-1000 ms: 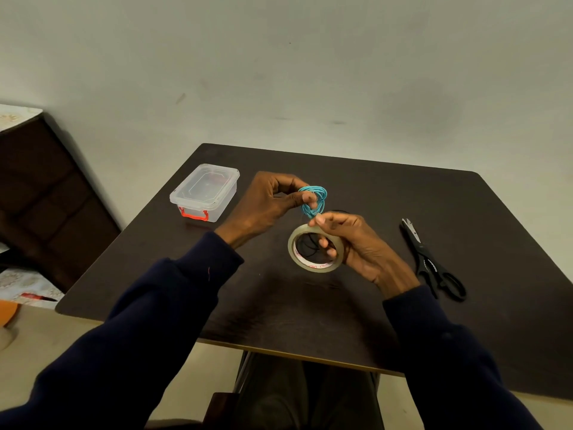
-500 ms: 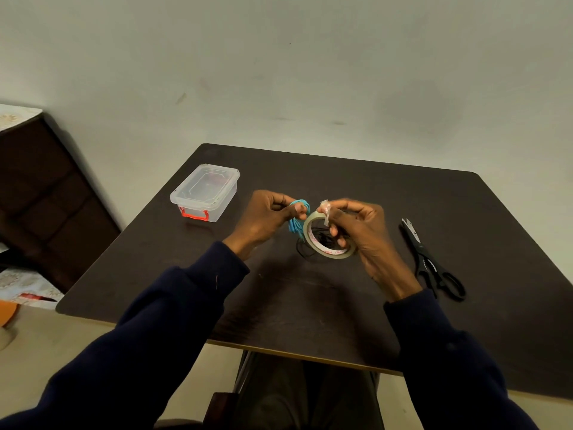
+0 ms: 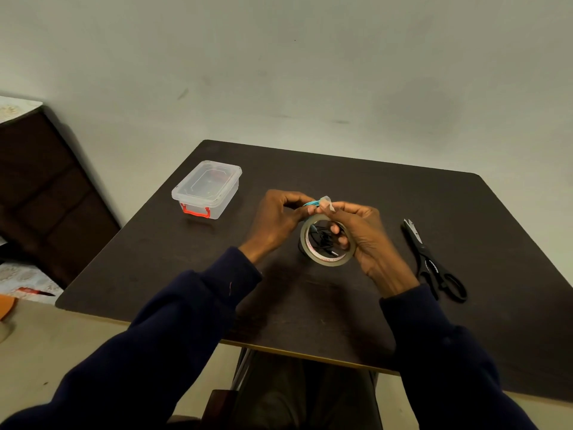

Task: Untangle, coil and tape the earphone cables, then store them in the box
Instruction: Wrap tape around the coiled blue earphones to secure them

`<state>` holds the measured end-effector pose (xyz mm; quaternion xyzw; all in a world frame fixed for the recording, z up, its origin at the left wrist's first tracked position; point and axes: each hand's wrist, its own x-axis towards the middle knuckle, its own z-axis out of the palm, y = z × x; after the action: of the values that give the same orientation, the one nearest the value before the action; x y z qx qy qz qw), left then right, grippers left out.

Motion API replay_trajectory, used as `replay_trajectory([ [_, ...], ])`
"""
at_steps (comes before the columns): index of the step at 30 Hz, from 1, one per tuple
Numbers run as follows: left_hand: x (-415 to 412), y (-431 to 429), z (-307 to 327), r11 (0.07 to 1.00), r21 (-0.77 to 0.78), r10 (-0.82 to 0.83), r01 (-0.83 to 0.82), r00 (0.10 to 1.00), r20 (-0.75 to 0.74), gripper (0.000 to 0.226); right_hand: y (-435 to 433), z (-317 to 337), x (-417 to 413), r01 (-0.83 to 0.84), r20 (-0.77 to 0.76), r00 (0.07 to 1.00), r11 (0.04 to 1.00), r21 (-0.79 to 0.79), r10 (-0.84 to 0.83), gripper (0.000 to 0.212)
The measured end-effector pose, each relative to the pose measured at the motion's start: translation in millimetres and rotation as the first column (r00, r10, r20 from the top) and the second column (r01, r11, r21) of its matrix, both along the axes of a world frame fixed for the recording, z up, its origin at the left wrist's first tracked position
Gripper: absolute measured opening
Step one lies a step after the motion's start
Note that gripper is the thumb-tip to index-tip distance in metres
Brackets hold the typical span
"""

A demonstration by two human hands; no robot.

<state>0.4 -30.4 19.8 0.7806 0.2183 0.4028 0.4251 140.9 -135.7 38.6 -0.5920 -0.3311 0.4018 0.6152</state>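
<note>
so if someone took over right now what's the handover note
Left hand: pinches the coiled teal earphone cable.
Right hand: holds the clear tape roll, pinching its free end beside the coil.
Loose black earphone cable lies on the dark table, seen through the roll. Lidded clear plastic box to the left, black scissors to the right.
Done: teal coiled. Left: tape it, cut, coil and tape the black one, box both.
</note>
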Motion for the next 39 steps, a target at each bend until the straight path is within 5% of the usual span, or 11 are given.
replay_trajectory([
  [8,-1.9,-4.8,1.7,0.965,0.258,0.055,-0.04,0.997,-0.05,0.02,1.8,-3.9,-1.1,0.034,-0.008,0.999,0.999,-0.028,-0.034,0.027],
  [14,-1.1,-2.2,0.9,0.967,0.257,0.024,0.001,0.996,-0.091,0.02,-0.1,-3.2,-3.1,0.056,0.001,0.998,0.998,-0.015,-0.056,0.024],
  [20,-3.1,-8.9,1.9,0.994,0.038,-0.1,0.1,0.995,-0.008,0.017,-2.6,-2.2,-3.5,0.076,0.027,0.997,0.997,-0.006,-0.076,0.021],
  [28,4.3,-18.3,3.2,0.979,-0.199,0.057,-0.031,0.99,0.127,0.036,-11.9,-4.3,-11.3,0.111,0.189,0.975,0.993,0.047,-0.118,0.021],
  [39,7.1,-22.8,11.7,0.868,-0.485,0.15,-0.102,0.987,0.062,0.02,-11.5,-3.5,-17.1,0.163,0.334,0.922,0.979,0.124,-0.196,0.025],
])
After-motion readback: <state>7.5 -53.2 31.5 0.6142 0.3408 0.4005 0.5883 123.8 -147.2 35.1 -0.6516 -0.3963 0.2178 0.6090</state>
